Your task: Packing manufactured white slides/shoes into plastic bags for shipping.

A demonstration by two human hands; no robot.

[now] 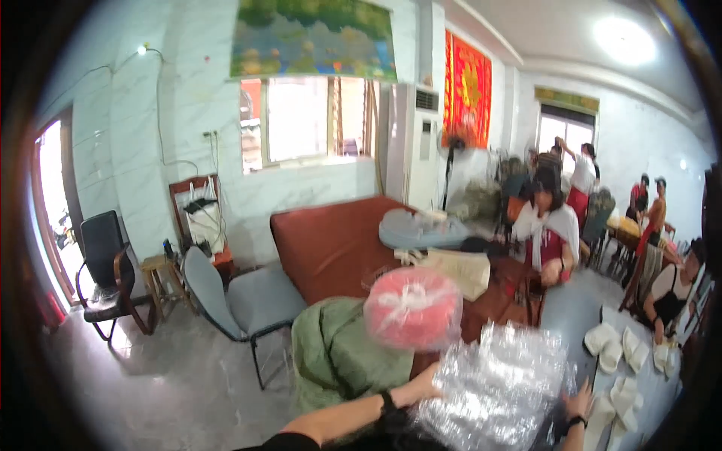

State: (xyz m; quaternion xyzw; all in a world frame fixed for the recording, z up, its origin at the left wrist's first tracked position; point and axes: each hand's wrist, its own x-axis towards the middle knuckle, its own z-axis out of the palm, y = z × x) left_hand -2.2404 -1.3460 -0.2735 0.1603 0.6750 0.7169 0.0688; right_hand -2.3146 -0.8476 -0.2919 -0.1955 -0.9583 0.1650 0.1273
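Both hands on a big crinkly clear plastic bundle (pixel 496 387), near and right of centre, filling the space between the forearms. Left hand (pixel 427 383) pressed against the bundle's left edge, fingers spread flat on the plastic, looks more like steadying than a full grab, black band on the wrist. Right hand (pixel 577 402) at the bundle's right edge, pretty blurred, fingers seem curled against the plastic but can't tell if really gripping. Just beyond the bundle, touching or nearly so, a round pink bag (pixel 412 308) tied with a pale string, sitting on a green sack (pixel 338 353) to the left. Further back, a brown-red table (pixel 331 240) with a pale blue-grey pad (pixel 414 229) and a cream bag (pixel 459 270) on its far right end. Off to the right, a grey tabletop (pixel 587 308) with white slipper-shaped pieces (pixel 613 342) laid out in rows. Person in a white top (pixel 551 233) seated behind that, another person (pixel 673 289) leaning in at the far right edge, a few more people (pixel 647 203) standing way back by the window. On the left, a grey chair (pixel 241 297) near the table, a black armchair (pixel 105 270) by the doorway, small wooden stand (pixel 199 218) against the wall. Tall white air conditioner (pixel 412 143) far centre, red hanging (pixel 468 90) next to it, landscape poster (pixel 312 37) above the window.
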